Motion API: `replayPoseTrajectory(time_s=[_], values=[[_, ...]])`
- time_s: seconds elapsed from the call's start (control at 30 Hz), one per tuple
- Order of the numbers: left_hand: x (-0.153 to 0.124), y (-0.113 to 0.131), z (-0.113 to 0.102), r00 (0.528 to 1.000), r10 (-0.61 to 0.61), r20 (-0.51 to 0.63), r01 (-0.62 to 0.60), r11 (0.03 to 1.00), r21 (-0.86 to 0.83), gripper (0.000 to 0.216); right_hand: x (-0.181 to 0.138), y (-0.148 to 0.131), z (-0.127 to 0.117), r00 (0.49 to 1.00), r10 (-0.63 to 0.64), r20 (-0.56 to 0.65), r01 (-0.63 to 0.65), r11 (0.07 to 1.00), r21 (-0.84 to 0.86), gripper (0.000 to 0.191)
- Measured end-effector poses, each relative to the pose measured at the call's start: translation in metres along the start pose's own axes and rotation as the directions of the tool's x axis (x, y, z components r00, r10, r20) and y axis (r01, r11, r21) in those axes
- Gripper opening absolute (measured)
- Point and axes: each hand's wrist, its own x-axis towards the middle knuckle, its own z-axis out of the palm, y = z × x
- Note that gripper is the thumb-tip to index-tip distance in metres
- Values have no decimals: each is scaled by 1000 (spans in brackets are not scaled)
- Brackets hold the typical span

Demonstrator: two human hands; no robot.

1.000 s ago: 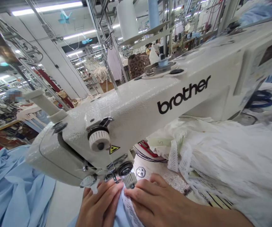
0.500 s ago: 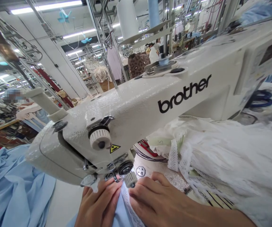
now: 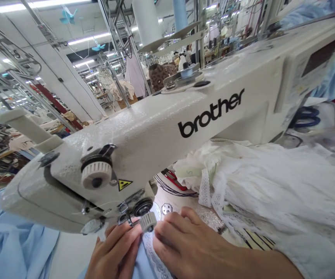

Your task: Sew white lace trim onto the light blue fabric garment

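Observation:
Below the head of a white sewing machine [image 3: 156,131], my left hand [image 3: 116,250] presses light-blue fabric [image 3: 142,263], its fingers close together beside the presser foot. My right hand [image 3: 185,242] is curled with its fingertips closed at the edge of a white lace trim [image 3: 152,254], which runs along the blue fabric toward the needle area. The fingertips of both hands are partly covered by the machine head and its white knob [image 3: 148,222]. The needle itself is hidden.
White lace-edged fabric [image 3: 275,182] is heaped right of my hands. Red-handled snips [image 3: 175,180] lie under the machine arm. More light-blue fabric [image 3: 19,232] is piled at the left. Blue-handled scissors [image 3: 307,117] rest behind the machine. Thread cones [image 3: 147,23] stand above.
My view has shifted, so the machine and hands appear farther left. Both hands keep nearly the same place beside the presser foot, still on the blue fabric and lace.

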Motion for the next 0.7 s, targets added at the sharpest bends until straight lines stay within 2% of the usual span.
replayPoseTrajectory(time_s=[0.07,0.17,0.33,0.53,0.7], values=[[8,1,-2,999,14,-33,-14,1000,-18,22,-1,0,1,1000,8,-9,-8,1000,-4,21],[13,3,-3,1000,23,-15,-24,999,-37,22,-2,0,3,998,11,-59,-11,1000,9,25],[10,3,-2,999,36,-1,-36,999,-25,22,-1,-2,3,998,41,-57,-41,999,5,23],[-11,-6,7,999,-14,42,15,999,-33,26,1,0,0,999,49,17,-49,999,3,21],[-18,-8,8,989,-84,120,79,996,47,28,4,0,-8,984,64,165,-73,996,48,25]])
